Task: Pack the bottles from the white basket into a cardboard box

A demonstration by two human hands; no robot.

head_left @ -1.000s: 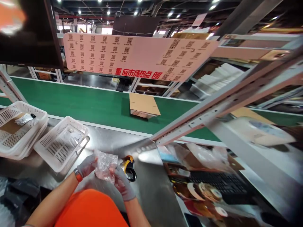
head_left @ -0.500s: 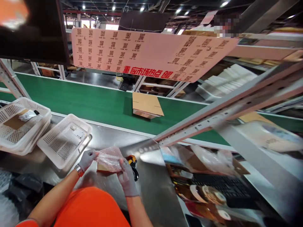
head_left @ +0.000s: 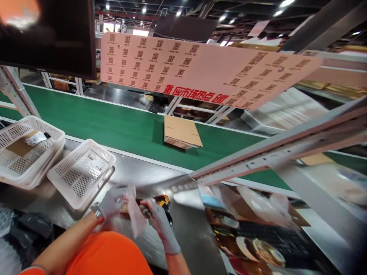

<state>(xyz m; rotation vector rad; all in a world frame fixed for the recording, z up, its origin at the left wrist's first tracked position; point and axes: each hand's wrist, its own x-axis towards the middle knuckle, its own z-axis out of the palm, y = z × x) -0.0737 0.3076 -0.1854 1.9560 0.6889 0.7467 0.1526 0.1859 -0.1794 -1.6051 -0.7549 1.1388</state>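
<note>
My left hand (head_left: 113,202), in a grey glove with a wristwatch at the wrist, pinches a piece of clear bubble wrap (head_left: 136,217), which hangs upright and folded from the fingers. My gloved right hand (head_left: 160,223) is just to its right, its fingers curled; blur hides what they grip. Between the hands, a small brown box (head_left: 125,209) shows partly behind the wrap. A yellow and black tape dispenser (head_left: 164,200) lies on the metal table (head_left: 189,225), partly hidden behind my right hand.
White perforated baskets (head_left: 82,172) stand at the left, some stacked, with small packets inside. Beyond the table runs a green conveyor belt (head_left: 126,133) carrying a flat carton (head_left: 183,131). A slanted metal post (head_left: 243,164), a keyboard (head_left: 269,236) and tape rolls (head_left: 266,252) are at right.
The bubble wrap was spread flat between both hands over the box; now it hangs bunched at my left hand. My right hand has moved slightly right and down. The view has shifted a little.
</note>
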